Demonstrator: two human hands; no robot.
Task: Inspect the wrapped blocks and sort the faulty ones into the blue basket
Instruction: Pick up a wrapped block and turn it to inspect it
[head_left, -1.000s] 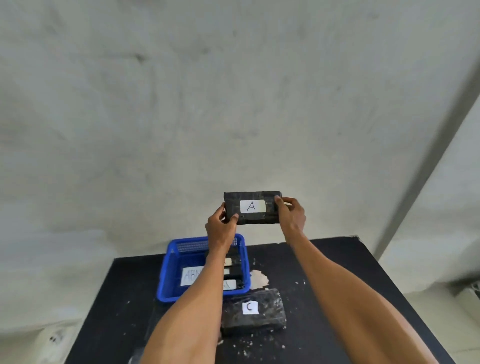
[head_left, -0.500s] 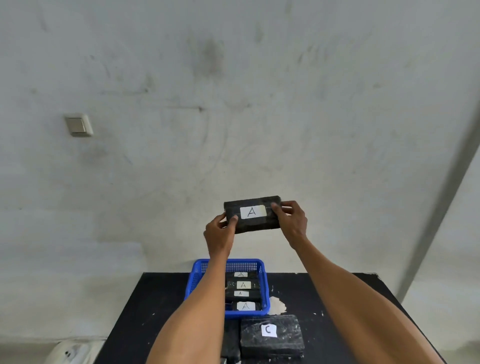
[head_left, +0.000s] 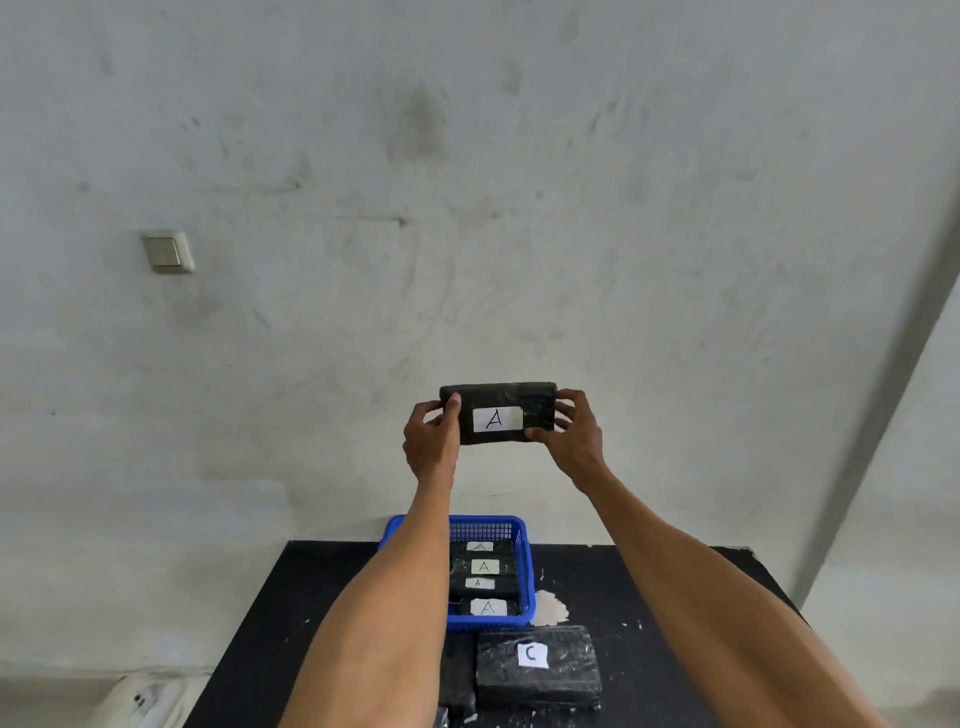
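Note:
I hold a black wrapped block (head_left: 497, 397) with a white label "A" up in front of the wall, well above the table. My left hand (head_left: 430, 441) grips its left end, thumb on the front face. My right hand (head_left: 571, 436) grips its right end, thumb at the lower front edge. Below, the blue basket (head_left: 525, 582) stands at the far edge of the black table (head_left: 675, 623) and holds several black blocks labelled "A". A bigger wrapped block labelled "C" (head_left: 563, 670) lies just in front of the basket.
Another dark block (head_left: 457, 675) lies left of the "C" block, partly hidden by my left forearm. White flecks and a pale patch (head_left: 551, 609) mark the tabletop. A light switch (head_left: 167, 251) is on the wall at left. A white object (head_left: 140, 701) sits on the floor, lower left.
The view has tilted upward, so the table and basket sit lower in frame. The held block has levelled out, and my right thumb has slid to its lower front edge.

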